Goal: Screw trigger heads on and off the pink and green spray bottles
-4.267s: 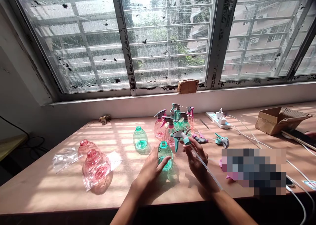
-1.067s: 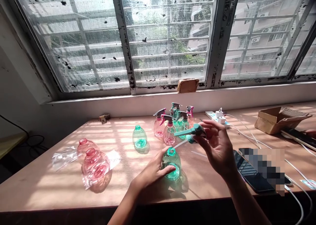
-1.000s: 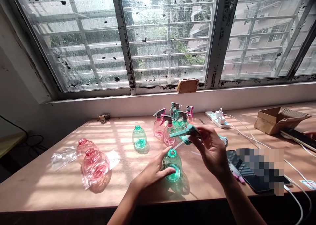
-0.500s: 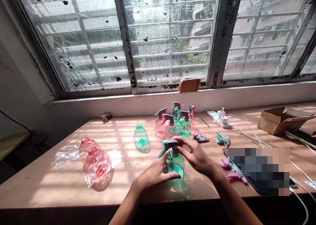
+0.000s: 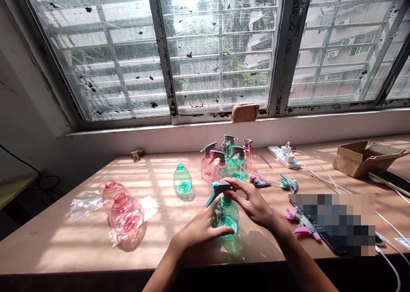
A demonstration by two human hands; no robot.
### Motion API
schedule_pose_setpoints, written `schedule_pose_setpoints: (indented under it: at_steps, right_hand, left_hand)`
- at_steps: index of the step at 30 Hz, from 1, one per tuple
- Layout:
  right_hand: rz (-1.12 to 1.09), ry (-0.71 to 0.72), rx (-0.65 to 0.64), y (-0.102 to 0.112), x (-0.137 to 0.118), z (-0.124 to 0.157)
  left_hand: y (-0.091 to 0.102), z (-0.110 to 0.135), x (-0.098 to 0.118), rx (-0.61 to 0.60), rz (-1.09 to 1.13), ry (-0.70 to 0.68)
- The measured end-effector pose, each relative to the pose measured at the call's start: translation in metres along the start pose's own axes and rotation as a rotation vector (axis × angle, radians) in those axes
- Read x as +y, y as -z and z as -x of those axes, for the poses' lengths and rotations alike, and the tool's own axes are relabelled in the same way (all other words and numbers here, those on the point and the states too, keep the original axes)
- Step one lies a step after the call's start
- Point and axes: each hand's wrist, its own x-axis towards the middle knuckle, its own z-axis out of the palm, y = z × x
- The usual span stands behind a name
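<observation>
A clear green spray bottle [image 5: 228, 217] stands on the wooden table [image 5: 179, 245] in front of me. My left hand [image 5: 200, 230] wraps round its lower body. A teal and grey trigger head [image 5: 218, 188] sits on the bottle's neck, and my right hand [image 5: 251, 200] is closed over it from the right. An open green bottle [image 5: 182, 181] without a head stands further back to the left. Two pink bottles [image 5: 123, 213] without heads lie at the left.
Several finished spray bottles [image 5: 229, 161] cluster near the window wall. Loose trigger heads [image 5: 282, 183] lie to their right, pink ones [image 5: 303, 225] nearer me. A power strip [image 5: 283, 155] with cables, a cardboard box [image 5: 360, 157], a phone and a plastic bag [image 5: 85, 202] also lie about.
My right hand lifted the trigger head, fed its tube into the green bottle and brought the head down onto the neck. My left hand kept hold of the bottle.
</observation>
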Motion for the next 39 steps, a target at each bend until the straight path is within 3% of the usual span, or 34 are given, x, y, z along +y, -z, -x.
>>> schedule_pose_setpoints:
  at_steps: [14,29,39]
  right_hand:
    - [0.013,-0.026,0.057,-0.002,0.006,0.001]
    - [0.08,0.051,-0.111,0.006,-0.007,0.008]
    - [0.064,0.016,-0.074,0.004,-0.002,0.001]
  left_hand:
    - [0.001,0.0,0.001,0.002,0.035,-0.092]
    - [0.001,0.001,0.001,0.008,0.011,0.0]
    - [0.002,0.003,0.004,-0.005,0.048,-0.018]
